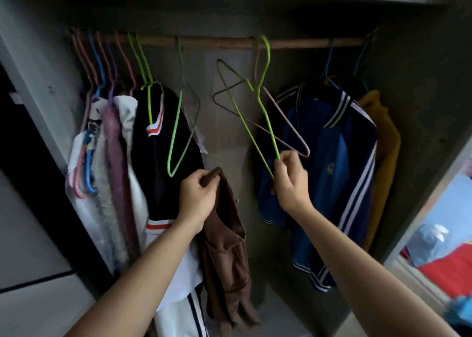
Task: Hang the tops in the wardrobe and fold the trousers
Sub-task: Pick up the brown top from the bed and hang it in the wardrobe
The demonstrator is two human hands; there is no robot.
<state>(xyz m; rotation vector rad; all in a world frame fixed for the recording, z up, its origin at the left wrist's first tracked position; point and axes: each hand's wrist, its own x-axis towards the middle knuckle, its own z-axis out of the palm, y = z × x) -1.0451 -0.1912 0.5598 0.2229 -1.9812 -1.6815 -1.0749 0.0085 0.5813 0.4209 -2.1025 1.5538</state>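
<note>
A brown top point(227, 255) hangs limp from my left hand point(198, 198), which grips its upper edge in front of the open wardrobe. My right hand point(290, 180) pinches the lower corner of a green wire hanger point(264, 106) whose hook is still over the wooden rail point(217, 42). A pinkish empty hanger point(286, 127) is tangled behind the green one. Another empty green hanger point(180, 137) dangles to the left of it.
Clothes crowd the rail's left end: white and purple garments point(112, 157) and a black jacket with red stripes point(163, 157). A blue striped jacket point(332, 170) and a mustard top point(383, 152) hang at the right. A bed with blue and red fabric point(444, 247) shows at lower right.
</note>
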